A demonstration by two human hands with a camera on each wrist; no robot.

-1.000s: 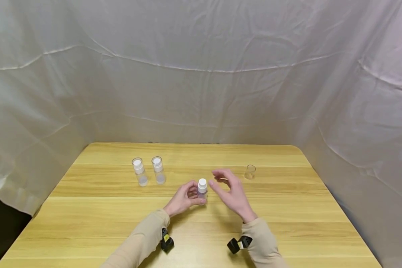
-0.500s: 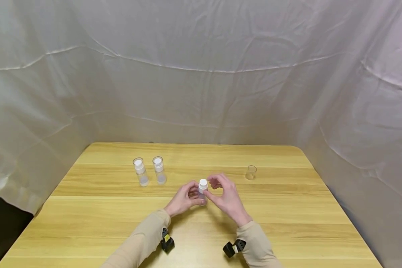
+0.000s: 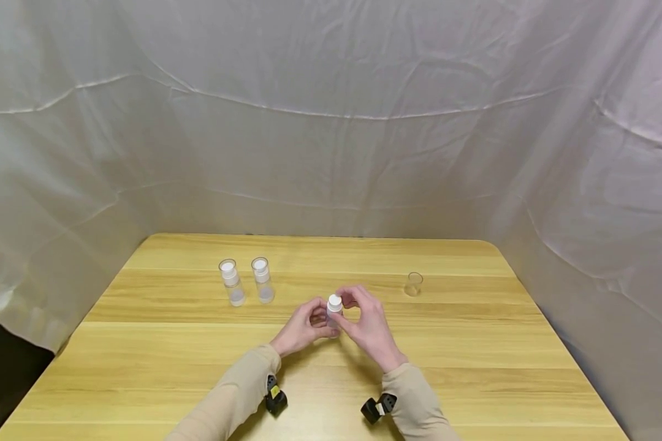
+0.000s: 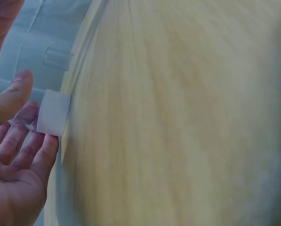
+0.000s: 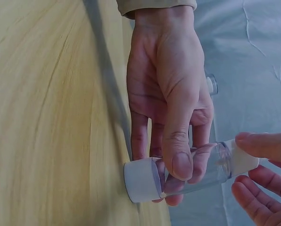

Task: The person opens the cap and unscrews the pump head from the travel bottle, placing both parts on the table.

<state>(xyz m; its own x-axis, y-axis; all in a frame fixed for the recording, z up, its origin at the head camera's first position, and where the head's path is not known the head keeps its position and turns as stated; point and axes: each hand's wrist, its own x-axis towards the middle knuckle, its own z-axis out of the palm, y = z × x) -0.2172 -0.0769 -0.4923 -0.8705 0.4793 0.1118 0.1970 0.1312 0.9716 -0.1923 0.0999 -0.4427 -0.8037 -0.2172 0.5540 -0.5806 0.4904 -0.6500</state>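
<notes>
My left hand (image 3: 303,327) grips the clear body of a small bottle (image 3: 334,312) at the middle of the table. The bottle stands upright, and its white base (image 5: 143,180) meets the tabletop. With thumb and fingers my right hand (image 3: 368,324) pinches the white top (image 5: 242,158). In the right wrist view the left thumb lies across the clear body, and the right fingers come in from the right edge. The left wrist view shows the white base (image 4: 54,113) below the left fingers; the top is out of that view.
Two similar bottles, a left one (image 3: 232,283) and a right one (image 3: 262,280), stand upright at the back left under clear covers. A clear open cylinder (image 3: 413,284) stands at the back right of the wooden table (image 3: 474,343). Grey cloth (image 3: 331,159) hangs around the table.
My right hand has moved left from beside the bottle, and its thumb and fingers have come together on the white top. The left hand and the bottle have stayed in place.
</notes>
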